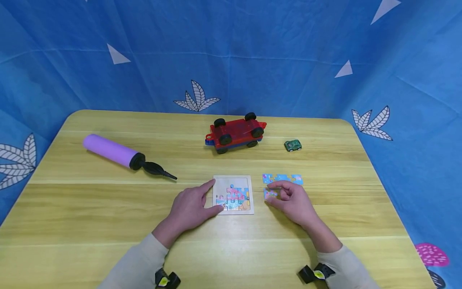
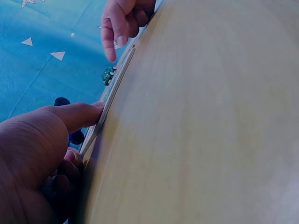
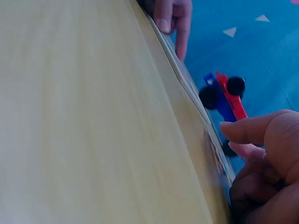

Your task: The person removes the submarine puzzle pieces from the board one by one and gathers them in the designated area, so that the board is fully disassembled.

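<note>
The board [image 1: 221,184] is lying flat on the counter [image 1: 108,212] between the hands, with loose pieces [image 1: 282,177] lying to its right. Those pieces are looking light, thin and fairly stiff; their edges are probably offering the best hold. The left hand [image 1: 189,206] is steadying the board's left side, its grip spreading wide, thumb resting near the closest corner. The right hand [image 1: 293,202] is slanting in over the nearer pieces, thumb and forefinger leaving a narrow gap; contact is staying unclear.
</note>
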`<state>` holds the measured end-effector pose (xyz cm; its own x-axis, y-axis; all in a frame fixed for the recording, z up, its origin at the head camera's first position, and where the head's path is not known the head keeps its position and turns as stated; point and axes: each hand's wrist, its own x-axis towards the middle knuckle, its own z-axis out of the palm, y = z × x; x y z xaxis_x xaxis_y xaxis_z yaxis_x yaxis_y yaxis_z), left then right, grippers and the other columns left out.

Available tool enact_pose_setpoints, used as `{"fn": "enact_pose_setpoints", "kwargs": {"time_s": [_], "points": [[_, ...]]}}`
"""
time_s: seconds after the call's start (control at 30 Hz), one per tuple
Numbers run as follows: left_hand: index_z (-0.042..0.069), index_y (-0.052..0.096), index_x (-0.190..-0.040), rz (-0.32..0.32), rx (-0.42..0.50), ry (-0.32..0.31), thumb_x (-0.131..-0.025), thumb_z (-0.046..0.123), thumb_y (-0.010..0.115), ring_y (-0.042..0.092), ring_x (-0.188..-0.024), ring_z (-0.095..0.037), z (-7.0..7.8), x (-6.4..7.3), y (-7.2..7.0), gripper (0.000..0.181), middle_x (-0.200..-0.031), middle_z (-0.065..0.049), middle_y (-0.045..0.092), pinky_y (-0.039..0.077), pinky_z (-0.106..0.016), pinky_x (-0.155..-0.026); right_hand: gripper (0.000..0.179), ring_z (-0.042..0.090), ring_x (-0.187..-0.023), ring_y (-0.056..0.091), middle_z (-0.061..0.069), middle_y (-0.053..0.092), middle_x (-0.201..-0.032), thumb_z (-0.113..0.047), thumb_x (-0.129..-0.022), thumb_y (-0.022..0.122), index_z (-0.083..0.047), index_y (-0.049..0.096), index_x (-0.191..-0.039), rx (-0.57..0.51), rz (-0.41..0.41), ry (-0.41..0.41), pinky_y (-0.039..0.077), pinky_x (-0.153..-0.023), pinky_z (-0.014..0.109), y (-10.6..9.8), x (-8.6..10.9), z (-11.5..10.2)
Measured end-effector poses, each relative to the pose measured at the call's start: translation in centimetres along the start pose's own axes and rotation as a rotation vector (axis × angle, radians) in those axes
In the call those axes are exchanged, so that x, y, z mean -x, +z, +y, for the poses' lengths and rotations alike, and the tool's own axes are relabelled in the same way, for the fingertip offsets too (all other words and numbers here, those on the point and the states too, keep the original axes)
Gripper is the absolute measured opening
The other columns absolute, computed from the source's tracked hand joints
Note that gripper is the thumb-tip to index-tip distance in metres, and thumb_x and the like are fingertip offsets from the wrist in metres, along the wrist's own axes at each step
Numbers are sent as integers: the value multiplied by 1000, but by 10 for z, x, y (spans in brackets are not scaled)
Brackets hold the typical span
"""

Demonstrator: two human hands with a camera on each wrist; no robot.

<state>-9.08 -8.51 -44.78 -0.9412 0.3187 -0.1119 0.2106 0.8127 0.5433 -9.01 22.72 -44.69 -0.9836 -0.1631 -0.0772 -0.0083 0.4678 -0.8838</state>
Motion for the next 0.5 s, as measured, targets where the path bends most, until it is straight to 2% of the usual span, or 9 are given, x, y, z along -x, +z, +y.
{"fn": "enact_pose_setpoints", "kwargs": {"time_s": [0.27,0.5], "points": [[13,52,-147,1,2,8,-81,55,77,31,-50,-12,0,0,0,82,-57,6,42,22,-30,-51,36,11,-54,29,-4,28,-61,-4,-83,82,-5,69,-117,-54,-61,-39,31,-57,26,27,-2,-20],[13,52,-147,-9,-4,9,-82,56,76,34,-50,-13,-1,-1,-1,82,-58,5,43,24,-31,-51,48,13,-52,27,-2,29,-59,-4,-81,82,-2,64,-125,-84,-85,-31,30,-55,28,48,-8,-35]]}}
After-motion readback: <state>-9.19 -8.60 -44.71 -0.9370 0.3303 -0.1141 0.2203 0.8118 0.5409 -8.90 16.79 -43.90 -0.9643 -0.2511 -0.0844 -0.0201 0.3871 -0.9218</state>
